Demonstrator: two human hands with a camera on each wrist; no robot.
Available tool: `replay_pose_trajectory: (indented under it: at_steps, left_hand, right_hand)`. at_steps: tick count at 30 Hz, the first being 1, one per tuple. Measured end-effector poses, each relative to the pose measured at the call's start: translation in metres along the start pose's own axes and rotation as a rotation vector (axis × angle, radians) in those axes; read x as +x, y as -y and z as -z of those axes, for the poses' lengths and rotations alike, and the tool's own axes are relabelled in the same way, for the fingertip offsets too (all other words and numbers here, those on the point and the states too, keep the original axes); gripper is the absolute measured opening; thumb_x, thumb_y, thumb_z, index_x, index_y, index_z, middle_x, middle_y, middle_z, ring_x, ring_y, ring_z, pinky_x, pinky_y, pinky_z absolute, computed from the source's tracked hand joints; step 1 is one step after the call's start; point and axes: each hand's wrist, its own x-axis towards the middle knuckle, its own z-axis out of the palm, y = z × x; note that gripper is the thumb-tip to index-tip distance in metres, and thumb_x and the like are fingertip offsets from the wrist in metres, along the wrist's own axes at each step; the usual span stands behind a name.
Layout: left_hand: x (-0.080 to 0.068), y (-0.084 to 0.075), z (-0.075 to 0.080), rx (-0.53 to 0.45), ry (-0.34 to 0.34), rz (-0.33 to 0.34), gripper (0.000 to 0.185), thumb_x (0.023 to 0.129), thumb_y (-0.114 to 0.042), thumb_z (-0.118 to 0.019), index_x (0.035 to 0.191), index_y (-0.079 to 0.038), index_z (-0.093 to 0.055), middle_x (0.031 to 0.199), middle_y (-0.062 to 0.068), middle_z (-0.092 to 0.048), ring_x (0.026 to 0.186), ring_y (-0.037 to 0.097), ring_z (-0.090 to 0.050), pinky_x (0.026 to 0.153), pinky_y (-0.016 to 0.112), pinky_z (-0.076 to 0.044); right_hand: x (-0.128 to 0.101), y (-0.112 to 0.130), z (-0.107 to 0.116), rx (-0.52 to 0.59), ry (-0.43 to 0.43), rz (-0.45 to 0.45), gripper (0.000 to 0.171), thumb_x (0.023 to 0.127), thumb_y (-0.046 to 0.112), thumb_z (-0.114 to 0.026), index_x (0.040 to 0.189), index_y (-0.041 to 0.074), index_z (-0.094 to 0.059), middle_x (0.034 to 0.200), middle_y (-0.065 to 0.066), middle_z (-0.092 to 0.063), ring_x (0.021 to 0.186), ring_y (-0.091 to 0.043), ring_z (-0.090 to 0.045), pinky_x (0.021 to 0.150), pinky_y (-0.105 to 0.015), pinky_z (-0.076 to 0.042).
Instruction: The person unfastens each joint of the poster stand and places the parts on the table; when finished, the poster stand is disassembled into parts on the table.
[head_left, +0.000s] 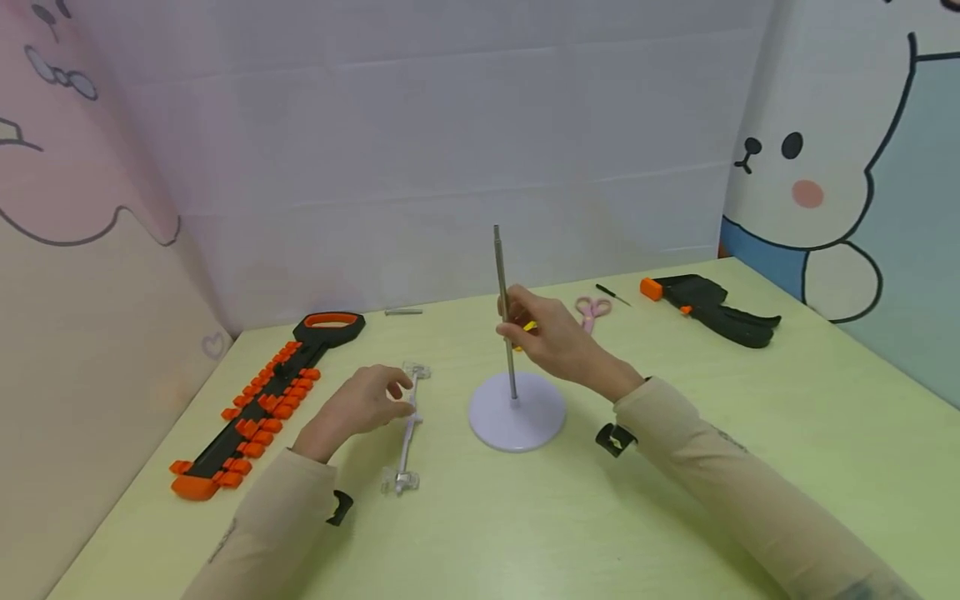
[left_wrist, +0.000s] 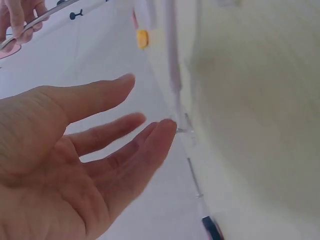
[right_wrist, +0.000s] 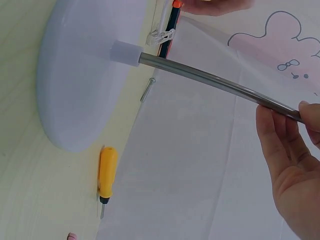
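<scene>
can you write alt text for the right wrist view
A right hand pinches a thin silver metal rod set in the collar of a round whitish base. On the pale table lie a yellow-handled screwdriver and a slim silver metal bolt; part of the left hand shows at the top edge.

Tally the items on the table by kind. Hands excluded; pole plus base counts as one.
Screwdrivers: 2 (yellow-handled screwdriver, black-handled screwdriver)
Black-and-orange pieces: 2 (long strip, gun-shaped piece)
Scissors: 1
Bolt: 1
Metal pole on round base: 1
White rod with clear ends: 1
Total: 8
</scene>
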Motion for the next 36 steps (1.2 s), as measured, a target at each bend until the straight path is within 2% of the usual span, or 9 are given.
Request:
replay_pose_trajectory:
  at_steps: [3, 7, 12, 16, 23, 29, 36]
  left_hand:
    - [-0.002, -0.005, 0.004, 0.049, -0.05, -0.027, 0.034, 0.088, -0.015, -0.067, 0.117, 0.003, -0.06, 0.096, 0.013, -0.062, 0.078, 0.023, -0.059, 0.068, 0.037, -0.05]
    - [0.0, -0.015, 0.003, 0.029, -0.071, -0.079, 0.031, 0.09, -0.013, -0.065, 0.116, 0.003, -0.059, 0.099, 0.013, -0.06, 0.083, 0.024, -0.058, 0.072, 0.038, -0.05]
    - [0.007, -0.032, 0.0, 0.072, -0.063, -0.218, 0.025, 0.09, -0.012, -0.064, 0.113, -0.001, -0.06, 0.102, 0.012, -0.058, 0.087, 0.025, -0.058, 0.075, 0.038, -0.05]
    - [0.011, -0.045, 0.0, 0.126, -0.03, -0.281, 0.026, 0.089, -0.015, -0.066, 0.113, -0.005, -0.06, 0.101, 0.009, -0.056, 0.087, 0.025, -0.058, 0.075, 0.037, -0.05]
    - [0.017, -0.052, -0.006, 0.138, 0.074, -0.26, 0.038, 0.088, -0.022, -0.07, 0.12, -0.006, -0.057, 0.11, 0.014, -0.055, 0.083, 0.019, -0.057, 0.074, 0.036, -0.05]
    - [0.023, -0.055, -0.009, 0.157, 0.098, -0.263, 0.042, 0.087, -0.023, -0.071, 0.122, -0.003, -0.058, 0.113, 0.015, -0.057, 0.091, 0.025, -0.059, 0.077, 0.037, -0.05]
    - [0.03, -0.064, -0.009, 0.157, 0.138, -0.267, 0.047, 0.084, -0.023, -0.073, 0.123, -0.001, -0.059, 0.117, 0.015, -0.058, 0.096, 0.026, -0.059, 0.08, 0.037, -0.05]
  right_hand:
    - [0.0, 0.002, 0.001, 0.0, -0.003, -0.001, 0.012, 0.091, 0.0, -0.06, 0.099, 0.003, -0.052, 0.082, -0.008, -0.06, 0.074, -0.022, -0.063, 0.066, -0.031, -0.055]
    - [0.0, 0.002, 0.001, -0.007, 0.002, -0.009, 0.012, 0.091, -0.001, -0.06, 0.099, 0.002, -0.051, 0.083, -0.008, -0.061, 0.075, -0.022, -0.063, 0.068, -0.033, -0.055]
    - [-0.003, 0.001, 0.002, -0.028, -0.006, -0.022, 0.013, 0.091, -0.001, -0.061, 0.099, 0.003, -0.051, 0.083, -0.007, -0.061, 0.075, -0.022, -0.063, 0.069, -0.032, -0.055]
    - [-0.004, 0.003, 0.003, -0.022, -0.004, -0.013, 0.013, 0.091, -0.001, -0.06, 0.099, 0.003, -0.051, 0.083, -0.008, -0.062, 0.074, -0.023, -0.062, 0.068, -0.029, -0.054]
    - [0.001, 0.003, -0.002, -0.013, 0.032, 0.007, 0.012, 0.092, 0.0, -0.06, 0.1, 0.002, -0.05, 0.081, -0.01, -0.061, 0.072, -0.022, -0.063, 0.067, -0.027, -0.054]
    - [0.001, 0.003, -0.003, -0.025, 0.042, 0.014, 0.011, 0.091, 0.0, -0.06, 0.098, 0.002, -0.051, 0.081, -0.009, -0.062, 0.072, -0.023, -0.064, 0.065, -0.023, -0.054]
    - [-0.002, 0.004, 0.001, -0.038, 0.02, 0.012, 0.012, 0.091, 0.0, -0.061, 0.099, 0.002, -0.051, 0.082, -0.008, -0.062, 0.073, -0.02, -0.064, 0.066, -0.024, -0.054]
